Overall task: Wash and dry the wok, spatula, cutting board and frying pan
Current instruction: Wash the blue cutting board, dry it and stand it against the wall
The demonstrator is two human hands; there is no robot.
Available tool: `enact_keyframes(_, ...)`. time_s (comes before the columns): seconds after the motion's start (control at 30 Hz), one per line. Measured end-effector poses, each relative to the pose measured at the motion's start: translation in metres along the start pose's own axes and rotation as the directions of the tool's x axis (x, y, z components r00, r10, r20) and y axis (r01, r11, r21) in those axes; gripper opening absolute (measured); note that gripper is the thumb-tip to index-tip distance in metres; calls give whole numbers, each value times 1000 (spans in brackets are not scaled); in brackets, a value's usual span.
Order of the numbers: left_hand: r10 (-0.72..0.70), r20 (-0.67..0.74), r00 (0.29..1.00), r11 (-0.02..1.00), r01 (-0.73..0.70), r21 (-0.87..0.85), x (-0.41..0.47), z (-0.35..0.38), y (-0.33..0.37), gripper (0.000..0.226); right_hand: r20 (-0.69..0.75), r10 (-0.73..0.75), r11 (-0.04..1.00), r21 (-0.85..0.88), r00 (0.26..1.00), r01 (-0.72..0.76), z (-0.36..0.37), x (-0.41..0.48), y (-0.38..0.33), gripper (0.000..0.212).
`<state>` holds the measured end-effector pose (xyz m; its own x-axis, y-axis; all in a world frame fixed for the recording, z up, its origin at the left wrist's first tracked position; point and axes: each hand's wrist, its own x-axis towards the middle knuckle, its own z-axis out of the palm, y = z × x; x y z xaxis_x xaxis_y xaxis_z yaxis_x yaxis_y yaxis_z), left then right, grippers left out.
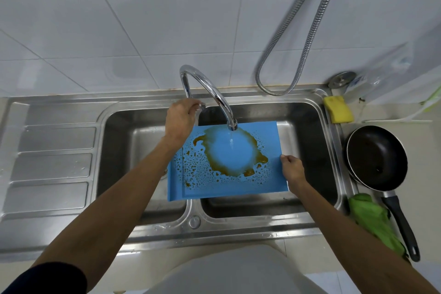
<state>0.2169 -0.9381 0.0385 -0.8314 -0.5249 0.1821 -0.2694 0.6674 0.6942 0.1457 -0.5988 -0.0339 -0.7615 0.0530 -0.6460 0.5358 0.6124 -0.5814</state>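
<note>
A blue cutting board (229, 184) lies level over the double sink (262, 210), under the chrome tap spout (214, 93). Water runs from the spout onto the board and pushes a brown stain outward in a ring. My right hand (293, 167) pinches the board's right edge. My left hand (181, 119) grips the tap handle behind the board's far left corner. A black frying pan (377, 157) sits on the counter to the right of the sink, handle pointing toward me. No wok or spatula is in view.
A yellow sponge (338, 109) lies at the sink's back right corner. A green cloth (374, 219) is bunched beside the pan handle. A ribbed steel drainboard (52, 162) stretches to the left. A metal shower hose (296, 38) hangs on the tiled wall.
</note>
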Motion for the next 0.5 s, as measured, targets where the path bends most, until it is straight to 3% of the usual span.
enact_keyframes(0.23,-50,-50,997,998,49,-29,9,3,0,11,-1,30,1000,4,1000,-30,2,2,1,32)
enact_keyframes(0.37,-309,-113,944,931,276,-239,14,11,7,7,1,39,999,8,999,-39,3,2,1,31)
enact_keyframes(0.5,-379,-120,918,912,349,-215,23,17,10,9,9,37,999,6,999,-37,3,2,2,32)
